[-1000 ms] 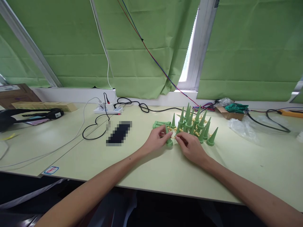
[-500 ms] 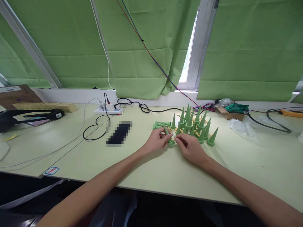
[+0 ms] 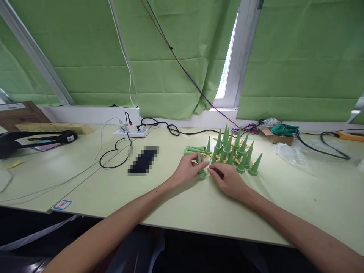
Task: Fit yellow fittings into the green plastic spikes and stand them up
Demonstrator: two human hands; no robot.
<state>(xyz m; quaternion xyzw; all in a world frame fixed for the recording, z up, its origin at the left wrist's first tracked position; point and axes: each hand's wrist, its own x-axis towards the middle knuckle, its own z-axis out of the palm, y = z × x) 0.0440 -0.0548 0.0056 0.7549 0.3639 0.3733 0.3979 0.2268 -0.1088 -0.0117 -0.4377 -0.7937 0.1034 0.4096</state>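
My left hand point(image 3: 186, 170) is closed round a green cone-shaped spike point(image 3: 201, 174), which stands nearly upright with its wide ring end down. Close beside it on the right, my right hand point(image 3: 231, 181) has thumb and forefinger pinched together. Whatever is between those fingertips is too small to name; a bit of pale yellow shows near them. Just beyond both hands stand several more green spikes point(image 3: 255, 165), points up. Small yellow pieces point(image 3: 236, 161) lie among them, and a few green spikes point(image 3: 196, 149) lie on their sides behind my left hand.
On the pale table point(image 3: 170, 212), a pixelated dark object point(image 3: 143, 161) lies left of my hands. Behind it sit a power strip point(image 3: 131, 132) and black cables point(image 3: 173, 131). Clear plastic bags point(image 3: 292, 156) and a small cardboard box point(image 3: 275, 136) are at right.
The spike in my left hand has tipped from leaning to nearly upright and shifted slightly left. My right hand has moved slightly left, its fingertips still pinched.
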